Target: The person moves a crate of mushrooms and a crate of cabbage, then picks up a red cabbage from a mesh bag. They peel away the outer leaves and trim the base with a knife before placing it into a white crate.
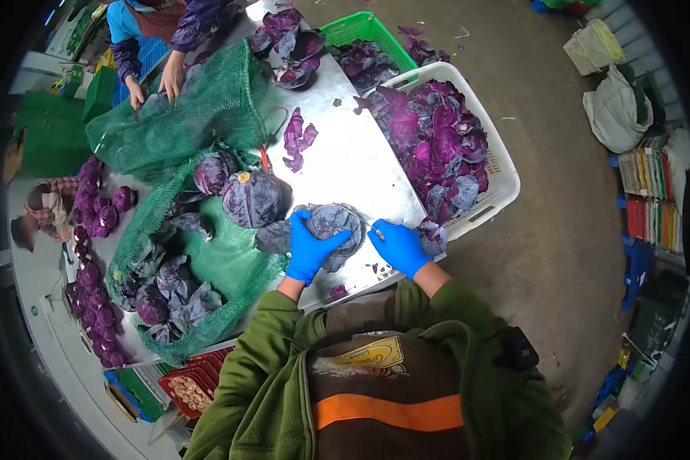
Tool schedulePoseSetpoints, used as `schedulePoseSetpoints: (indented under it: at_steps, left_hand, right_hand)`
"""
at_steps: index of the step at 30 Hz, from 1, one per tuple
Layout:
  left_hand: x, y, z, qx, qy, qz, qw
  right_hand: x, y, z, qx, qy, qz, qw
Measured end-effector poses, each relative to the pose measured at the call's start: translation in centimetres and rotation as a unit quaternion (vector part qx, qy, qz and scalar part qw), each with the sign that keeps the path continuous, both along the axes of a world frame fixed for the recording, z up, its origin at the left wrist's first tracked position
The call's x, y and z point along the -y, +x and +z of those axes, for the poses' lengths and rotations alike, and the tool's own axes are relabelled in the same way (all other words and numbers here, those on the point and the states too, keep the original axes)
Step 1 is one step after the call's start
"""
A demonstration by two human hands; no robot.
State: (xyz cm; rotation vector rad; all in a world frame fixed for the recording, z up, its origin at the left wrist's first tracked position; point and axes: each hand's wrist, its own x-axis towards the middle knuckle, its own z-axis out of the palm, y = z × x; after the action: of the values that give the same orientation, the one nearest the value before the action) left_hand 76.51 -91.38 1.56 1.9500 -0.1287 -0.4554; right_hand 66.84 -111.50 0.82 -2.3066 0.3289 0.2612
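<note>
On the metal table a red cabbage (336,221) with dull grey-purple outer leaves lies under my left hand (310,250), whose blue-gloved fingers and thumb grip its near left side. My right hand (400,247), also in a blue glove, is closed round a knife (358,215); the thin blade points left and touches or nearly touches the cabbage's right edge. The knife's handle is hidden in the fist. Left of my left hand sits another whole cabbage (253,200), its pale cut stem facing up, with a smaller cabbage (215,172) behind it.
A white crate (506,180) heaped with purple leaves stands against the table's right edge, a green crate (376,31) beyond it. Green netting (238,257) with cabbages spreads left. Trimmed cabbages (92,287) line the far left. Another person's hands (170,77) work at a net sack (215,107).
</note>
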Motion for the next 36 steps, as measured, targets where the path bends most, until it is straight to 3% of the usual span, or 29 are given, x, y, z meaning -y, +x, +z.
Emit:
schedulePoseSetpoints:
  at_steps: [14, 19, 21, 25, 26, 27, 28, 29, 31, 32, 33, 36]
  left_hand:
    - [-0.4, -0.1, -0.3, 0.031, 0.035, -0.036, 0.998]
    - [-1.4, -1.5, 0.1, 0.047, 0.044, -0.032, 0.997]
    - [-2.4, -2.8, 0.4, 0.036, -0.034, -0.016, 0.999]
    - [-7.6, -6.7, -0.1, 0.028, -0.029, -0.006, 0.999]
    - [-7.7, -6.7, 0.5, -0.148, -0.065, 0.097, 0.982]
    - [-7.1, -6.4, 1.6, -0.318, -0.1, 0.199, 0.921]
    - [-5.3, -5.7, 2.4, -0.306, -0.183, 0.232, 0.905]
    - [-5.2, -5.8, 1.3, -0.304, -0.184, 0.233, 0.905]
    - [-4.8, -5.6, -2.2, -0.169, -0.025, 0.167, 0.971]
    - [-4.1, -5.1, -1.3, -0.106, 0.009, 0.117, 0.987]
    - [-2.4, -4.3, 1.3, -0.128, -0.067, 0.101, 0.984]
    - [0.3, -2.3, -0.6, -0.07, -0.069, -0.006, 0.995]
  right_hand:
    - [-1.4, 1.9, -1.8, -0.085, -0.109, 0.079, 0.987]
    - [-1.3, 2.2, -5.9, -0.071, -0.139, 0.078, 0.985]
    - [-1.4, 2.0, -4.9, -0.064, -0.14, 0.083, 0.985]
    - [-1.7, 3.0, -0.2, -0.151, -0.063, 0.118, 0.979]
    - [-2.3, 2.9, 0.7, -0.139, 0.019, 0.113, 0.984]
    - [-2.8, 2.4, 1.1, -0.129, 0.1, 0.11, 0.98]
    - [-3.8, 1.7, -1.6, -0.02, 0.196, 0.095, 0.976]
    - [-4.2, 1.3, -3.1, -0.019, 0.195, 0.097, 0.976]
    - [-3.6, 1.1, -4.4, 0.036, 0.302, 0.045, 0.952]
    - [-2.2, 2.0, -1.7, -0.058, 0.381, 0.005, 0.923]
    - [-1.2, 2.1, -2.1, 0.033, 0.24, 0.023, 0.97]
    - [1.5, 3.8, 0.5, 0.0, 0.055, -0.105, 0.993]
